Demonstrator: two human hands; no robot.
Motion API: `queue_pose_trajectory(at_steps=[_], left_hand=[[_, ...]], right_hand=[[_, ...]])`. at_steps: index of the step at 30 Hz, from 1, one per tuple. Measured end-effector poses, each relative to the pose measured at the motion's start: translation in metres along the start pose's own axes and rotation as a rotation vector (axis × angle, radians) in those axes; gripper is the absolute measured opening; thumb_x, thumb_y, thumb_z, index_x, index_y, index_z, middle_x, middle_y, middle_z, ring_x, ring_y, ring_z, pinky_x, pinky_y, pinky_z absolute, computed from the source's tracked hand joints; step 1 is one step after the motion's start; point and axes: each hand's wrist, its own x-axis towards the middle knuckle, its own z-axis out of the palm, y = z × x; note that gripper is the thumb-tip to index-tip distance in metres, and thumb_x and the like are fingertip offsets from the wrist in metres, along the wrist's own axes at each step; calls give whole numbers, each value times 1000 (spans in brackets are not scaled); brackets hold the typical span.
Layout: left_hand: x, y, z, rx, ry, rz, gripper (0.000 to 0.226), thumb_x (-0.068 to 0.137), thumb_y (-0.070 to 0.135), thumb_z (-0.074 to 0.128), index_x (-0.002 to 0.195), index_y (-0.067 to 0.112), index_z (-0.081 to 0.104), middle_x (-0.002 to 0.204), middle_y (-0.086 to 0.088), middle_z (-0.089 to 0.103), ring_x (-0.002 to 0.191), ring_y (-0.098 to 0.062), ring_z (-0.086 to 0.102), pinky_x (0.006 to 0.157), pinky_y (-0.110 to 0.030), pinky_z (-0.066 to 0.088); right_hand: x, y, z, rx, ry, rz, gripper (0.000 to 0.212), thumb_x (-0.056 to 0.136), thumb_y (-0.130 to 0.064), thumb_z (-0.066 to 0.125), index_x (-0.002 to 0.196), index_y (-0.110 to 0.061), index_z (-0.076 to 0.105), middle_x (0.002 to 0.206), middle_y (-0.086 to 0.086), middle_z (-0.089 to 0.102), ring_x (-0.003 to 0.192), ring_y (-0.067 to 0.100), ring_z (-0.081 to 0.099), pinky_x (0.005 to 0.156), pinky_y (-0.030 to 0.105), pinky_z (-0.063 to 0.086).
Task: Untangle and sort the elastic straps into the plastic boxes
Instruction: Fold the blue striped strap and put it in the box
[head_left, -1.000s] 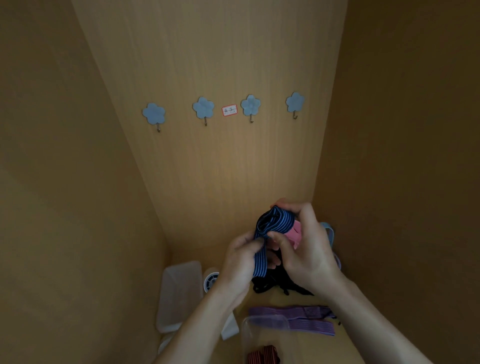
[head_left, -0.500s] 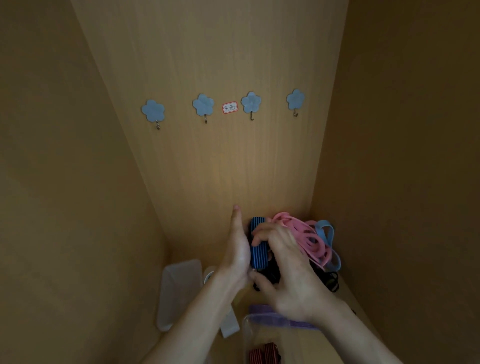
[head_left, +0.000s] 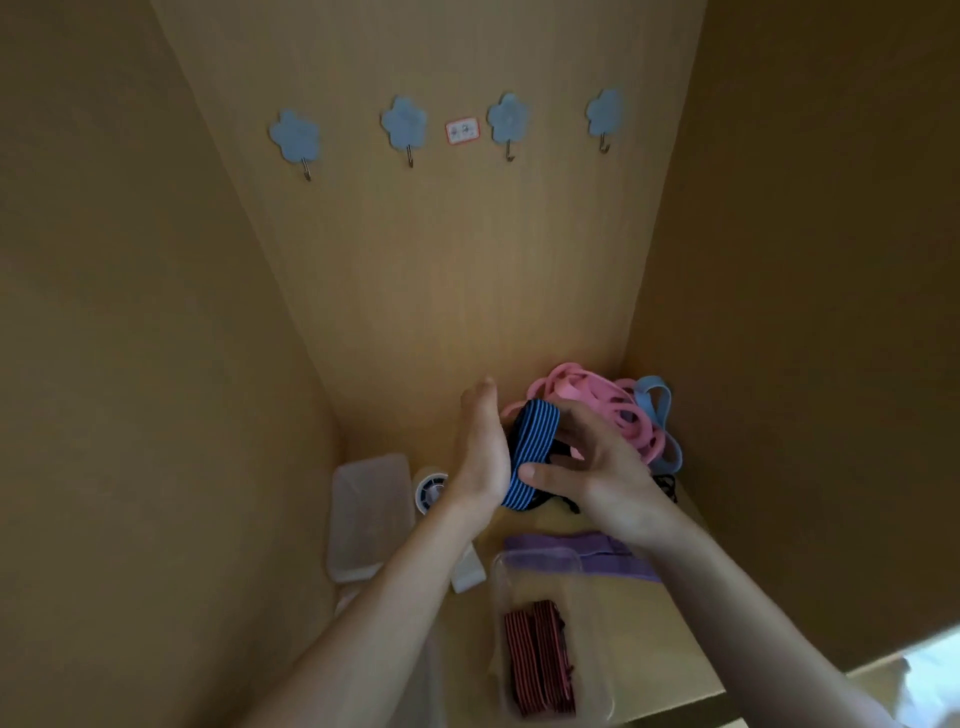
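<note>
A striped strap (head_left: 532, 457), blue with thin black lines, shows between my left hand (head_left: 480, 452) and right hand (head_left: 597, 467). Beyond my right hand: pink straps (head_left: 587, 400), a pale blue strap (head_left: 657, 400) and a black strap (head_left: 667, 486). Under that wrist, a purple strap (head_left: 613, 558). Nearer me, red-and-black striped straps (head_left: 540, 660) fill a clear box (head_left: 595, 670). Left of my left hand, a frosted white box (head_left: 363, 519).
</note>
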Motion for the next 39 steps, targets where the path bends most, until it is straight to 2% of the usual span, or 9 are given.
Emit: queue_pose_trajectory(at_steps=[4,10,15,19,21,25,30,35,39], left_hand=[[-8,-17,-1,18,29,-61,56,98,58,30,90,16,66,91,-18,71,84,-31,68,81,-49,56],[-5,-84,-19,255,-121,-91,76,80,82,45,115,18,64,119,-14,65,115,-32,60,101,-62,44],[-59,-69,-33,240,-277,-18,31,86,38,51,110,19,60,111,-10,71,104,-25,68,93,-42,52],[-78,-89,-56,568,-440,19,19,91,30,64,110,27,60,108,11,69,107,-3,62,101,-33,48],[-86,-101,-65,904,-471,80,33,87,49,67,113,34,54,117,20,59,112,3,54,101,-29,46],[-91,-123,-71,1324,-593,294,83,64,84,66,120,27,43,135,11,40,133,-8,30,113,-28,31],[-82,-134,-63,1449,-605,367,105,51,89,68,124,18,41,164,-3,12,152,-14,-13,126,-35,-1],[-72,-136,-59,1530,-624,401,122,46,91,67,134,12,38,166,-5,10,152,-18,-17,124,-38,-12],[-69,-138,-59,1504,-647,370,106,43,90,69,116,19,41,162,-10,14,153,-19,-12,125,-41,-9]], right_hand=[[-10,13,9,40,63,16,60,74,6,82,123,-12,53,115,5,69,107,13,67,91,28,54],[-23,34,2,121,140,113,59,70,15,80,118,-2,51,105,16,70,97,27,71,83,39,60],[-42,58,-6,162,217,205,53,75,14,76,114,-14,53,102,7,69,92,21,72,77,35,60],[-59,80,-11,179,197,291,57,70,-1,82,118,-12,53,105,11,69,95,26,70,81,43,60],[-67,88,-12,194,187,319,61,64,-6,79,118,-6,52,104,15,68,96,26,68,85,46,58],[-78,103,-10,221,141,366,63,63,-6,78,121,-2,53,110,17,70,101,26,69,90,40,57],[-81,115,-9,201,118,396,63,62,-6,78,121,-5,56,114,20,68,102,29,68,87,39,58],[-85,124,-11,196,117,412,65,60,-7,78,121,-3,56,119,22,66,106,25,67,89,38,58],[-88,126,-13,176,123,417,63,61,-9,77,121,-4,60,125,16,64,105,27,69,96,46,55]])
